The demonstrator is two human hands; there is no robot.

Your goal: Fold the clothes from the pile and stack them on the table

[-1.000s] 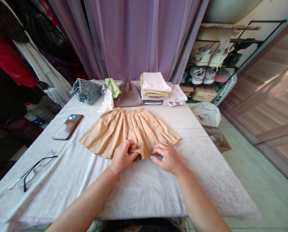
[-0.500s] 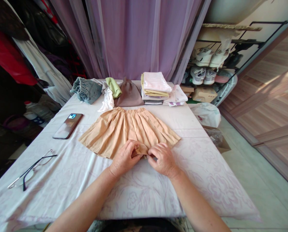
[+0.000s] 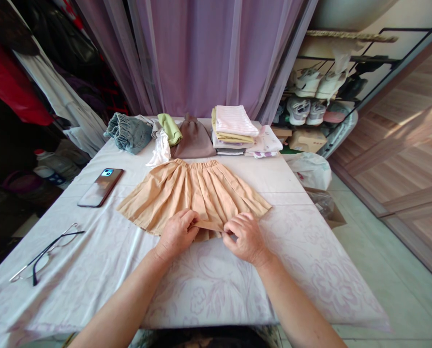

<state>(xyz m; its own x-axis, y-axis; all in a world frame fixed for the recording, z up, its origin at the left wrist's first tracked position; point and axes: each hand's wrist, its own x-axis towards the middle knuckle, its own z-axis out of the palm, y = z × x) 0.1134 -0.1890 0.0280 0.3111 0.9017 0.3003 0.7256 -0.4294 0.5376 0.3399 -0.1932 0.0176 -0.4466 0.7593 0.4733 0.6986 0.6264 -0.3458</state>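
A tan pleated skirt [image 3: 194,188] lies spread on the table, its elastic waistband toward the far side and its hem toward me. My left hand [image 3: 178,232] is closed on the hem near the middle. To its right, my right hand [image 3: 245,238] pinches the same hem between thumb and fingers. A short strip of the hem is lifted and stretched between the two hands. The fingertips of my left hand are partly hidden by the cloth and the hand itself.
A phone [image 3: 100,187] and eyeglasses [image 3: 49,251] lie at the left on the patterned tablecloth [image 3: 295,270]. Along the back sit rolled jeans [image 3: 128,133], a green cloth [image 3: 170,129], a brown garment [image 3: 193,137] and a folded stack of clothes [image 3: 233,128]. A shoe rack stands right.
My left hand has slid left along the hem, so the gap between my hands is wider and more of the hem shows. My right hand has barely moved.
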